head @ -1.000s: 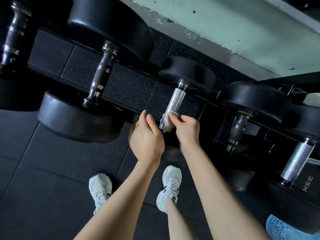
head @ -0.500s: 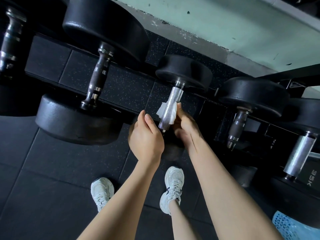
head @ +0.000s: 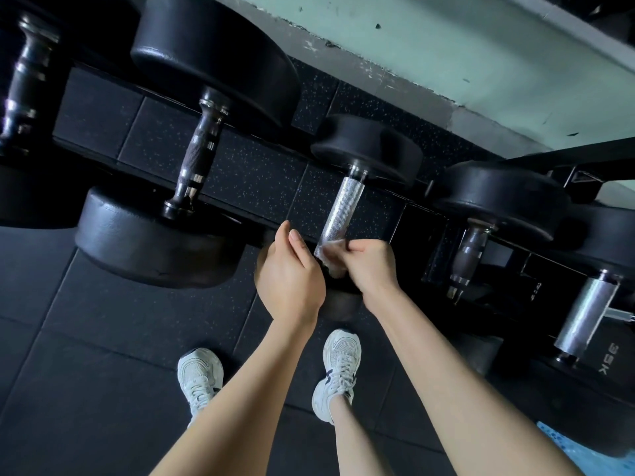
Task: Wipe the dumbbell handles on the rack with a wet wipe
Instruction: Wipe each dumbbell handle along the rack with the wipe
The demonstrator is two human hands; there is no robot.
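Hands sit close together at the near end of one dumbbell, apart from each other. The right hand (head: pixel 369 266) is curled round the wet wipe (head: pixel 330 251), clamping it onto the nearest stretch of the silver knurled handle (head: pixel 340 211). The left hand (head: pixel 288 273) stands just beside that end with its back to the camera, thumb and forefinger pointing away from the body. Whether its hidden fingers hold anything cannot be told.

From the right hand the handle's long axis runs away from the person and a little rightward, up to the far head (head: pixel 366 149). The near head (head: pixel 342 305) lies under and between the wrists, mostly hidden. Nearly all the bare metal lies beyond the wipe, so the coming stroke is, by my judgement, a slide outward along that axis. The right hand, already on the bar, is the one placed to make it. Both forearms reach forward and down, wrists roughly level.

Further out, a dark ringed handle (head: pixel 199 156) lies left of the left hand. A brown handle (head: pixel 470 249) and a second silver handle (head: pixel 584 317) lie right of the right hand. All run roughly parallel.
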